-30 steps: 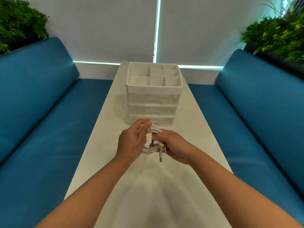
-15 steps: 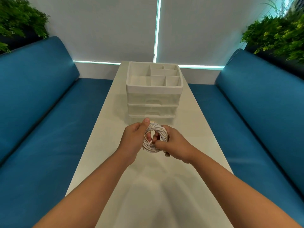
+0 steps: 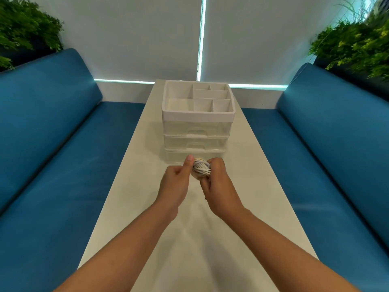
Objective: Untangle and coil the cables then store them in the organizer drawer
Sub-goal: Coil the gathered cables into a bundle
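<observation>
A white cable, wound into a tight coil, is held between both hands just above the white table. My left hand grips its left side with the thumb raised along the coil. My right hand closes around its right side and hides the lower part and the plug. Directly behind the coil stands the organizer, white with a divided open tray on top and three clear drawers below, all shut. The coil is level with the lowest drawer and a little in front of it.
Blue sofas line both long sides of the narrow table, the other sofa on the right. Green plants stand behind each backrest. White blinds close off the far wall.
Both hands have moved forward toward the organizer's lowest drawer. The coil has been squeezed tighter, and the dangling plug is now hidden in my right hand.
</observation>
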Demonstrator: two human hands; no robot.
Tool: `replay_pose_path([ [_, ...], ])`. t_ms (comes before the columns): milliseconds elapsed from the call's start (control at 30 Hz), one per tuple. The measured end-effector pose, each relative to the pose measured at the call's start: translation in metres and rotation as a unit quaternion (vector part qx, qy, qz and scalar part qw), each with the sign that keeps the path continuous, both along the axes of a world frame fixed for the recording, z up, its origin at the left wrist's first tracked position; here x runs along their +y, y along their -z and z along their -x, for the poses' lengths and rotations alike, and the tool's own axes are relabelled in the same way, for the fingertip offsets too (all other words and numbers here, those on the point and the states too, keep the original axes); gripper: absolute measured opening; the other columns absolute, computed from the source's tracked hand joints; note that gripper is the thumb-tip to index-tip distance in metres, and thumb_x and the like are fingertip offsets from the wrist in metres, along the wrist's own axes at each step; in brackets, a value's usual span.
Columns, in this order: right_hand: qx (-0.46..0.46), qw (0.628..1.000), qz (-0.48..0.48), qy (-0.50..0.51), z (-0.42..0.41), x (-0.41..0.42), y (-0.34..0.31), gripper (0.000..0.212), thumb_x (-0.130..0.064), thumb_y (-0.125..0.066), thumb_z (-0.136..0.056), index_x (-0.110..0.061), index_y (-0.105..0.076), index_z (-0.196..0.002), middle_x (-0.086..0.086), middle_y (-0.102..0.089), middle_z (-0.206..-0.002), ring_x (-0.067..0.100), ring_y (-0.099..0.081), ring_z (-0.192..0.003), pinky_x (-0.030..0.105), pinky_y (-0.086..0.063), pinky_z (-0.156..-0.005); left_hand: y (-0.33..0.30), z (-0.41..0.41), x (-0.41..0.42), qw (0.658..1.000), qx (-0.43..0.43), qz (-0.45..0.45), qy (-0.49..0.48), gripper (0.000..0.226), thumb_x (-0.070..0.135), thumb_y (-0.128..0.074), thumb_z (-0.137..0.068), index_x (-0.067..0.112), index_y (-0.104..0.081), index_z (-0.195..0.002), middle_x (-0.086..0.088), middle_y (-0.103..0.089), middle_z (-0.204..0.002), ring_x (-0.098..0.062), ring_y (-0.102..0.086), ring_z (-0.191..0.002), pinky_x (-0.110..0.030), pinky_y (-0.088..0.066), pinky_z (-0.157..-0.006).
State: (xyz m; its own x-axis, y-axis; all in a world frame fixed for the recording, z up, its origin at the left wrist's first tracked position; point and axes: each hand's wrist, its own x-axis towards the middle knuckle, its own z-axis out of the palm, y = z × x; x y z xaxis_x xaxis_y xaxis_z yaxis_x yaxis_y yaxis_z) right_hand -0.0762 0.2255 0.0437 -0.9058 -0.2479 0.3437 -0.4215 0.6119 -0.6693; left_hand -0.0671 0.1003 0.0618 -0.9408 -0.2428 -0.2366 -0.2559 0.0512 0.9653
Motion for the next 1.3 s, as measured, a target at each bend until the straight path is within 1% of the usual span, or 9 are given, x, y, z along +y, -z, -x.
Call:
replay_pose_path([
  [167,0.042,0.997,-0.067,-0.026,-0.01,-0.009,0.007,0.029,-0.04,-0.021,-0.098,-0.028,-0.046,-0.106,-0.016,-0.04,-0.103,0.0,-0.042,-0.099,0.026,-0.047,-0.074,-0.01,-0.013,0.019,0.979,-0.03,-0.193,0.054,0.047,0.048,-0.048,-0.098,0.008,-0.072,-0.105,-0.008,-0.076,-0.1,-0.016,-0.071,-0.098,-0.033,-0.053,-0.093],
  [267,0.074,0.994,-0.059,-0.054,-0.011,-0.004,0.013,0.033,-0.02,-0.039,-0.102,-0.017,-0.043,-0.134,-0.016,-0.034,-0.126,-0.006,-0.03,-0.123,0.018,-0.038,-0.098,-0.006,-0.013,0.015,0.978,0.003,-0.204,0.041,0.037,0.036,-0.044,-0.102,0.01,-0.069,-0.112,-0.007,-0.075,-0.105,-0.016,-0.069,-0.104,-0.036,-0.049,-0.101],
  [400,0.143,0.977,-0.102,-0.119,-0.015,0.005,0.032,0.056,-0.01,-0.049,-0.097,-0.006,-0.029,-0.149,0.007,-0.028,-0.155,0.023,-0.015,-0.149,0.027,-0.021,-0.119,-0.001,-0.011,-0.004,0.973,0.052,-0.218,0.064,0.031,0.028,-0.04,-0.104,0.012,-0.065,-0.116,-0.005,-0.073,-0.112,-0.017,-0.066,-0.11,-0.033,-0.045,-0.103],
  [567,0.186,0.974,0.089,-0.091,-0.02,0.008,0.006,0.024,-0.008,-0.053,-0.09,-0.007,-0.069,-0.109,0.004,-0.066,-0.107,0.014,-0.059,-0.106,0.031,-0.05,-0.09,0.002,-0.01,-0.035,0.982,0.04,-0.089,0.162,0.022,0.025,-0.044,-0.103,0.013,-0.063,-0.105,-0.001,-0.069,-0.085,-0.016,-0.068,-0.092,-0.033,-0.048,-0.095],
  [667,0.201,0.979,0.028,-0.018,-0.012,0.007,-0.025,0.028,-0.025,-0.058,-0.09,-0.013,-0.061,-0.116,-0.002,-0.06,-0.112,0.012,-0.051,-0.104,0.019,-0.041,-0.088,-0.004,-0.007,-0.048,0.976,0.026,-0.017,0.217,0.028,0.027,-0.045,-0.102,0.007,-0.061,-0.114,-0.005,-0.064,-0.086,-0.019,-0.068,-0.095,-0.036,-0.046,-0.101],
  [800,-0.06,0.979,-0.16,-0.108,0.008,0.01,-0.036,0.052,-0.049,-0.049,-0.095,-0.024,-0.039,-0.14,-0.003,-0.056,-0.13,0.015,-0.052,-0.117,0.03,-0.044,-0.095,-0.018,-0.006,-0.051,0.961,0.027,-0.021,0.275,0.028,0.022,-0.044,-0.102,0.0,-0.057,-0.092,-0.006,-0.062,-0.081,-0.018,-0.058,-0.083,-0.024,-0.052,-0.078],
  [933,-0.124,0.982,-0.064,-0.13,0.011,0.01,-0.03,0.03,-0.044,-0.045,-0.099,-0.019,-0.054,-0.112,0.001,-0.066,-0.085,0.014,-0.063,-0.067,0.037,-0.053,-0.071,-0.021,-0.003,-0.058,0.96,0.032,-0.11,0.256,0.031,0.027,-0.051,-0.096,0.003,-0.059,-0.115,-0.004,-0.056,-0.073,-0.019,-0.062,-0.08,-0.028,-0.052,-0.076],
  [1067,-0.124,0.986,0.053,-0.102,0.01,0.009,-0.027,0.027,-0.037,-0.046,-0.1,-0.014,-0.057,-0.11,0.006,-0.067,-0.08,0.013,-0.063,-0.061,0.032,-0.052,-0.066,-0.015,-0.003,-0.057,0.951,0.069,-0.201,0.223,0.039,0.025,-0.055,-0.09,0.004,-0.059,-0.123,-0.007,-0.062,-0.083,-0.02,-0.061,-0.083,-0.031,-0.053,-0.083],
  [1300,-0.126,0.981,0.144,-0.043,0.006,0.005,-0.02,0.023,-0.032,-0.043,-0.101,-0.012,-0.054,-0.106,0.002,-0.063,-0.08,0.008,-0.062,-0.059,0.021,-0.051,-0.054,-0.002,-0.009,-0.037,0.972,0.122,-0.134,0.149,0.038,0.035,-0.045,-0.097,0.003,-0.065,-0.104,-0.012,-0.067,-0.091,-0.018,-0.064,-0.089,-0.032,-0.052,-0.092],
])
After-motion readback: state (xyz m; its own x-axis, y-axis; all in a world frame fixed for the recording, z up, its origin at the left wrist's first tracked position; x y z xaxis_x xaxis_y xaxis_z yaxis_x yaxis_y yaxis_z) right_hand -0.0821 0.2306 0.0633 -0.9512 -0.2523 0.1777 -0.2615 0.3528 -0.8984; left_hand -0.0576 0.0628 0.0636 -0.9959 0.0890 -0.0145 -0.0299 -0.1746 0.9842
